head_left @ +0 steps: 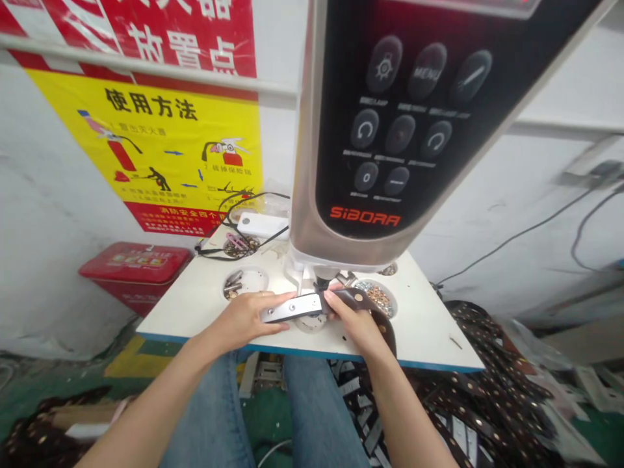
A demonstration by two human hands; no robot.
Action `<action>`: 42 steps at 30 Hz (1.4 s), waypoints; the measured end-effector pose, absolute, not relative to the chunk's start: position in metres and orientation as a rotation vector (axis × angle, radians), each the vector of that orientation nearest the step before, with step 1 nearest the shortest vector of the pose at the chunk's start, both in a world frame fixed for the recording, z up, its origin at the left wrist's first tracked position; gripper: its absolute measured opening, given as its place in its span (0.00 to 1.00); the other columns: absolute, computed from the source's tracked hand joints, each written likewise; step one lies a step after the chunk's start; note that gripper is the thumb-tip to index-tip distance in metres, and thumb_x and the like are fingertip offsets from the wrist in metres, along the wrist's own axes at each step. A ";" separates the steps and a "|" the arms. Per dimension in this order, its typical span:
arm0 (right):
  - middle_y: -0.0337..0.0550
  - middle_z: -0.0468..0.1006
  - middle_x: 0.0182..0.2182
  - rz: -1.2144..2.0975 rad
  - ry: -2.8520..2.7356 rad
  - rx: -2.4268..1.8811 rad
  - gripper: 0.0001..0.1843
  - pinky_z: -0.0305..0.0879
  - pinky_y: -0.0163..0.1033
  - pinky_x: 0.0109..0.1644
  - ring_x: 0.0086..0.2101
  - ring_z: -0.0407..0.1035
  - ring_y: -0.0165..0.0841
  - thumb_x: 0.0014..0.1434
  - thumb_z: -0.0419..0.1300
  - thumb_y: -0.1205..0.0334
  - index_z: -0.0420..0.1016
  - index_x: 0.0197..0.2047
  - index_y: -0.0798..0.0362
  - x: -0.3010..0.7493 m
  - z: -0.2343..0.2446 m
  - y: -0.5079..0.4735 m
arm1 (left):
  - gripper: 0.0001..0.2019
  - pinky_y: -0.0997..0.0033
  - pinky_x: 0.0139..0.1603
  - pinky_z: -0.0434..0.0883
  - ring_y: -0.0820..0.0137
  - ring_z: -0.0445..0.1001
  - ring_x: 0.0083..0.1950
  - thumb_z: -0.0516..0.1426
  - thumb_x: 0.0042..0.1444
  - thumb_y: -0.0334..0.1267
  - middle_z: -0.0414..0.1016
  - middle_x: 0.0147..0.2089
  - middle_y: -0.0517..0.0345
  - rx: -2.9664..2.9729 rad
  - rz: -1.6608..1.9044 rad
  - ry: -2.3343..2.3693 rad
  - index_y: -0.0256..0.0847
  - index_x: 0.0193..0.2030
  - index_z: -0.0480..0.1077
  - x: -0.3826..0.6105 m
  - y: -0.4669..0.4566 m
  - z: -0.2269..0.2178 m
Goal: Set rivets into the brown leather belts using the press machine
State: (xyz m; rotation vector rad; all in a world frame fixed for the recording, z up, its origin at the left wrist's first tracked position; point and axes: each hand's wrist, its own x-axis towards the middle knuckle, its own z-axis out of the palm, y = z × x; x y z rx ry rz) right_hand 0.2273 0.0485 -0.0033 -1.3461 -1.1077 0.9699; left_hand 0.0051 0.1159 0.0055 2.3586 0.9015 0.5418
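My left hand [244, 318] grips a long silver metal plate [292, 307] with small round holes, just in front of the machine's head. My right hand [353, 318] holds a dark brown studded strap [365, 302] against the plate's right end. The strap curves down over the table's front edge. Both hands are directly beneath the press tip [319, 281] of a SIBORA machine [370, 130], and the tip's lowest part is partly hidden behind my fingers.
The white table [419, 325] holds round wells of metal fittings [375, 298] [246, 283], a white box-shaped device [263, 225] and black cables. Studded straps [487, 383] lie heaped on the floor at right. A red box [134, 273] stands at left, below a yellow poster [146, 149].
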 end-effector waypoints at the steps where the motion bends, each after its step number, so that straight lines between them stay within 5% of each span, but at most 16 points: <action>1: 0.32 0.68 0.21 0.971 -1.103 -1.347 0.14 0.63 0.39 0.35 0.25 0.65 0.33 0.55 0.60 0.48 0.69 0.34 0.50 0.227 -0.004 0.049 | 0.26 0.72 0.45 0.68 0.65 0.75 0.44 0.63 0.53 0.40 0.79 0.47 0.55 2.381 0.548 0.894 0.45 0.60 0.68 0.005 0.116 0.004; 14: 0.34 0.69 0.23 1.040 -0.969 -1.205 0.17 0.60 0.35 0.28 0.24 0.63 0.29 0.49 0.68 0.48 0.71 0.33 0.51 0.214 0.009 0.015 | 0.22 0.69 0.49 0.71 0.63 0.77 0.48 0.62 0.56 0.42 0.78 0.50 0.54 2.599 0.572 0.886 0.43 0.57 0.69 0.002 0.078 0.019; 20: 0.37 0.72 0.26 0.886 -1.003 -1.277 0.15 0.64 0.37 0.33 0.29 0.67 0.33 0.51 0.67 0.49 0.74 0.33 0.52 0.229 0.006 0.027 | 0.27 0.65 0.54 0.69 0.60 0.73 0.54 0.61 0.57 0.46 0.74 0.55 0.50 2.575 0.608 0.975 0.43 0.63 0.65 0.005 0.094 0.016; 27: 0.37 0.72 0.27 0.980 -1.061 -1.292 0.16 0.65 0.39 0.36 0.30 0.68 0.34 0.53 0.64 0.47 0.71 0.35 0.51 0.235 -0.003 0.045 | 0.28 0.74 0.45 0.69 0.65 0.75 0.46 0.59 0.59 0.48 0.76 0.48 0.53 2.533 0.545 0.954 0.44 0.64 0.63 0.005 0.120 0.000; 42: 0.36 0.72 0.27 0.941 -0.974 -1.177 0.13 0.62 0.37 0.35 0.30 0.66 0.33 0.51 0.66 0.51 0.73 0.33 0.50 0.216 0.009 0.019 | 0.30 0.71 0.45 0.72 0.64 0.75 0.45 0.56 0.60 0.52 0.76 0.46 0.50 2.698 0.678 0.832 0.42 0.65 0.61 0.003 0.086 0.007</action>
